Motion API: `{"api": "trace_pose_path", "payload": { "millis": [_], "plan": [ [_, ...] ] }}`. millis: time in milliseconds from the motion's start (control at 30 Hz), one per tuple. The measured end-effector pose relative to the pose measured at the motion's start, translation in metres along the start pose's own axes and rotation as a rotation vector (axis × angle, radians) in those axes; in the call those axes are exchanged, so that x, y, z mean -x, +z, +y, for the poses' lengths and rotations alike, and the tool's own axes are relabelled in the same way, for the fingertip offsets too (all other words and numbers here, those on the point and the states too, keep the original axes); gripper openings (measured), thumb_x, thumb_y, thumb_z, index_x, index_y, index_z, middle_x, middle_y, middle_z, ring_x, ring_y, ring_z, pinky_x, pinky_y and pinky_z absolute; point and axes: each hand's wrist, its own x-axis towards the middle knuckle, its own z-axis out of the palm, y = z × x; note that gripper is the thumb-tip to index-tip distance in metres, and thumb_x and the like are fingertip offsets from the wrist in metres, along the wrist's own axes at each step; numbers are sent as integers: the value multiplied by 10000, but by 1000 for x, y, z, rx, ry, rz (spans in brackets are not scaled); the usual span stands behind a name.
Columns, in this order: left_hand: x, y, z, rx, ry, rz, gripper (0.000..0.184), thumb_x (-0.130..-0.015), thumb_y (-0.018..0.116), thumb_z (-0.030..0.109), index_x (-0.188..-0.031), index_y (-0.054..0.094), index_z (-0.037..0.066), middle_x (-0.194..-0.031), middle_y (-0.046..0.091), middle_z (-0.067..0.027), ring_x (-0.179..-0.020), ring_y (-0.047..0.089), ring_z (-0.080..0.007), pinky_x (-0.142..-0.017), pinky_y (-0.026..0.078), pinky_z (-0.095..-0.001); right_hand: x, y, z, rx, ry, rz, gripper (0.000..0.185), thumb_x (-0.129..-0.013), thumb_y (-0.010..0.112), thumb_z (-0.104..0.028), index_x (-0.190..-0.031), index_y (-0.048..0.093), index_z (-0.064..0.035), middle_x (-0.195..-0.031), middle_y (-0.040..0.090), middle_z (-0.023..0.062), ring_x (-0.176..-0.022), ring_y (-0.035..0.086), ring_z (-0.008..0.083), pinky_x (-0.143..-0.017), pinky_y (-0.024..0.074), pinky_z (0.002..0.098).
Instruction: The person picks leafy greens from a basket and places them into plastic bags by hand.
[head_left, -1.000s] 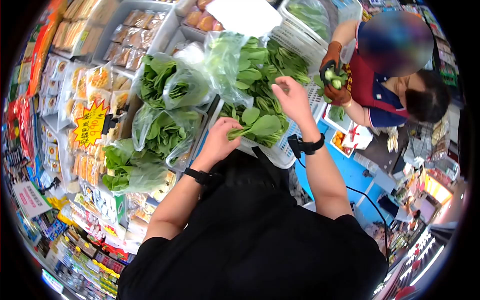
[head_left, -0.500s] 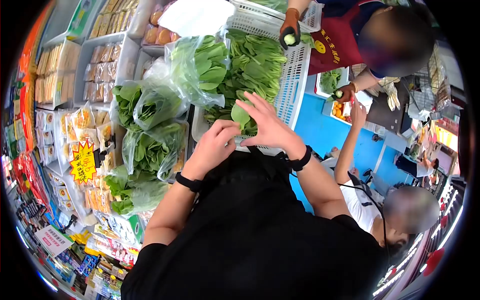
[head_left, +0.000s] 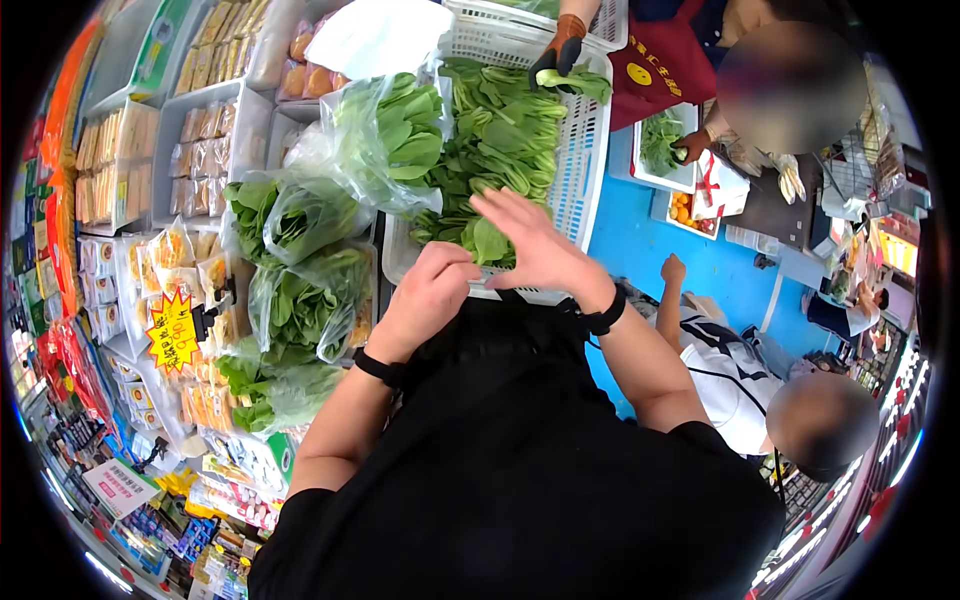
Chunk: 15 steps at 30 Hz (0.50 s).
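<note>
A white plastic crate [head_left: 588, 165] full of leafy greens [head_left: 505, 130] stands in front of me. Over its near edge my left hand [head_left: 432, 298] is closed, fingers curled in; whatever they may pinch is hidden. To its right my right hand [head_left: 535, 245] has its fingers stretched out and thumb apart, holding nothing that I can see. A rounded green leaf [head_left: 487, 243] shows between my two hands, above the crate's near rim. Clear bags of greens [head_left: 390, 135] lie left of the crate, with more bagged greens [head_left: 305, 215] nearer my left forearm.
Across the crate a co-worker in a red apron [head_left: 660, 70] has a gloved hand [head_left: 560, 55] on a bunch of greens. Bins of packaged food [head_left: 205, 150] line the left. A person in white [head_left: 725, 385] is at the right, above blue floor [head_left: 640, 235].
My hands keep nearly the same pose. The co-worker's gloved hand has shifted left, its greens now lying sideways. At the right, the person in white has drawn the raised arm back and down.
</note>
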Motion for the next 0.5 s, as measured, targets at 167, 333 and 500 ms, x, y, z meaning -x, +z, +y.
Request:
{"api": "trace_pose_path", "payload": {
  "millis": [167, 333, 500],
  "plan": [
    [-5, 8, -7, 384, -482, 266, 279, -890, 709, -120, -1126, 685, 26, -1119, 688, -94, -1098, 697, -218, -913, 579, -342, 3, 3, -3, 22, 10, -47, 930, -729, 978, -382, -1538, 601, -119, -1556, 595, 159, -1499, 497, 399, -1241, 394, 552],
    [-10, 20, -40, 864, -968, 330, 283, -961, 679, -90, -1218, 627, 16, -1061, 679, -46, -983, 677, -131, -891, 546, -273, 2, -5, -20, -169, 108, -27, 872, -778, 945, -373, -1533, 599, -106, -1457, 654, 172, -1320, 639, 396, -1110, 531, 460],
    [-13, 37, -55, 1050, -982, 394, 294, -959, 726, -32, -1234, 631, 14, -1086, 678, -38, -910, 633, -99, -816, 519, -251, -3, 22, -7, -149, 195, -88, 762, -853, 855, -239, -1545, 571, -97, -1433, 665, 210, -1282, 666, 401, -1063, 556, 453]
  ]
}}
